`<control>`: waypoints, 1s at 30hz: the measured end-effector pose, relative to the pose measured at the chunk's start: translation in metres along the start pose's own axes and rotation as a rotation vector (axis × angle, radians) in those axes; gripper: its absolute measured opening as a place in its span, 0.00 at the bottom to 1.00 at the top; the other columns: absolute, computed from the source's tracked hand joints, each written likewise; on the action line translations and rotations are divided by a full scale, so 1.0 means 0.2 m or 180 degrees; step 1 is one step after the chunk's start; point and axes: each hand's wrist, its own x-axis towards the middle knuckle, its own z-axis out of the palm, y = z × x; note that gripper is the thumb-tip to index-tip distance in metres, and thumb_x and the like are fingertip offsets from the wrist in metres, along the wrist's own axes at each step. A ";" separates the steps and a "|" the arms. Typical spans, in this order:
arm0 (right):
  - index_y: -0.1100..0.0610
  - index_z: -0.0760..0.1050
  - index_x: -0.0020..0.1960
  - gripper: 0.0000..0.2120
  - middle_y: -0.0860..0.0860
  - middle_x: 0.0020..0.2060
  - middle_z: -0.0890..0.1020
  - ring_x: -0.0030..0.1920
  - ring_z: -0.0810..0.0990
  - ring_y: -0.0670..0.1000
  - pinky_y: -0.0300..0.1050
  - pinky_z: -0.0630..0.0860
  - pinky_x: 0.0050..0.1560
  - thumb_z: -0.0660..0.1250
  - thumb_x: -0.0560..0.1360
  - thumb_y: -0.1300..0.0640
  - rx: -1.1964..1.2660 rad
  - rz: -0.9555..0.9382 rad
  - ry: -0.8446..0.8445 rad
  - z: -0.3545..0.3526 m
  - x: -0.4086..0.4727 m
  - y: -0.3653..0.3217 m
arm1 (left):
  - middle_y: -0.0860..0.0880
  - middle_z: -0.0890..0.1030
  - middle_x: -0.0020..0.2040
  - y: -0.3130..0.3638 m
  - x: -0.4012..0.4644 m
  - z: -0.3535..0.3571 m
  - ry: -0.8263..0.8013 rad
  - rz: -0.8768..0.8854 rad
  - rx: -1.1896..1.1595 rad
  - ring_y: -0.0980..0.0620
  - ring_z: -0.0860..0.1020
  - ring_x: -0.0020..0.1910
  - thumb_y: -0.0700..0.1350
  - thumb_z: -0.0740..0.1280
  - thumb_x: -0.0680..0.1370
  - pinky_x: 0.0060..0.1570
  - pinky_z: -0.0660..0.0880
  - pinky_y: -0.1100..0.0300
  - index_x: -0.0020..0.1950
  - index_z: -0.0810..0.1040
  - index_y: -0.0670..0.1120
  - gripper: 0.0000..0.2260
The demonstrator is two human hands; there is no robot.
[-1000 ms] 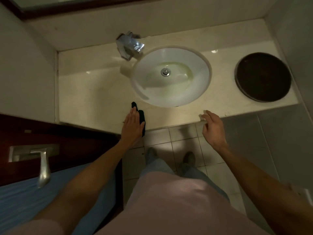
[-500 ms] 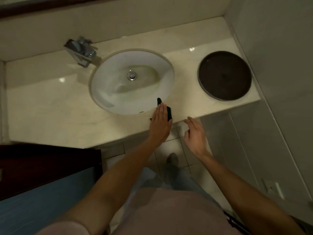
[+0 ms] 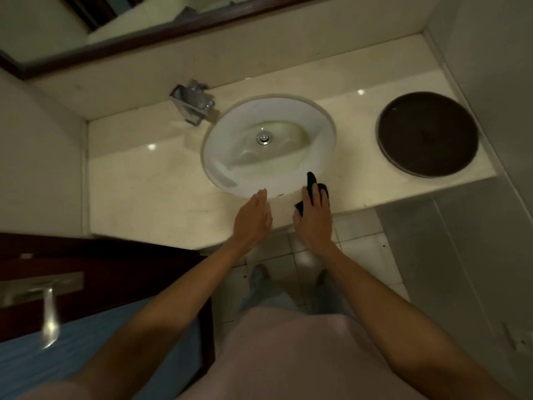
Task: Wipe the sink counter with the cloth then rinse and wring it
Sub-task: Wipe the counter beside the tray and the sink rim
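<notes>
A small black cloth lies on the cream counter, at the front right rim of the white oval sink. My right hand lies flat on top of the cloth, fingers pointing away from me, and covers most of it. My left hand is just to its left over the counter's front edge, flat, fingers apart, holding nothing. The chrome faucet stands at the sink's back left, with no water running that I can see.
A dark round tray sits on the counter's right end by the wall. A dark wooden door with a metal lever handle is at my lower left. A mirror's frame runs above the backsplash. Tiled floor lies below.
The cloth was under my left hand and slid rightwards along the front edge. It is now under my right hand, and my left hand has come off it.
</notes>
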 end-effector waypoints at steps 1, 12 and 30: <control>0.60 0.67 0.77 0.27 0.62 0.77 0.66 0.77 0.63 0.64 0.60 0.63 0.77 0.66 0.80 0.56 -0.0057 -0.0059 -0.0079 0.03 -0.01 -0.05 | 0.40 0.60 0.79 -0.06 -0.03 -0.01 -0.0099 0.0009 0.0141 0.44 0.62 0.77 0.44 0.59 0.83 0.74 0.65 0.49 0.81 0.53 0.40 0.29; 0.55 0.69 0.77 0.27 0.51 0.80 0.63 0.81 0.56 0.53 0.58 0.58 0.79 0.58 0.79 0.67 -0.0200 -0.1764 -0.0624 -0.11 0.06 0.31 | 0.42 0.57 0.81 -0.03 0.00 -0.02 -0.0600 0.0320 0.0364 0.44 0.58 0.79 0.43 0.61 0.82 0.74 0.63 0.50 0.81 0.52 0.42 0.30; 0.53 0.74 0.72 0.19 0.58 0.68 0.77 0.67 0.76 0.60 0.63 0.70 0.71 0.63 0.82 0.51 0.0468 -0.0626 -0.0695 -0.51 0.81 0.75 | 0.44 0.83 0.54 0.29 0.31 -0.06 -0.0483 -0.0322 0.0740 0.42 0.82 0.49 0.51 0.57 0.82 0.47 0.79 0.48 0.71 0.70 0.47 0.19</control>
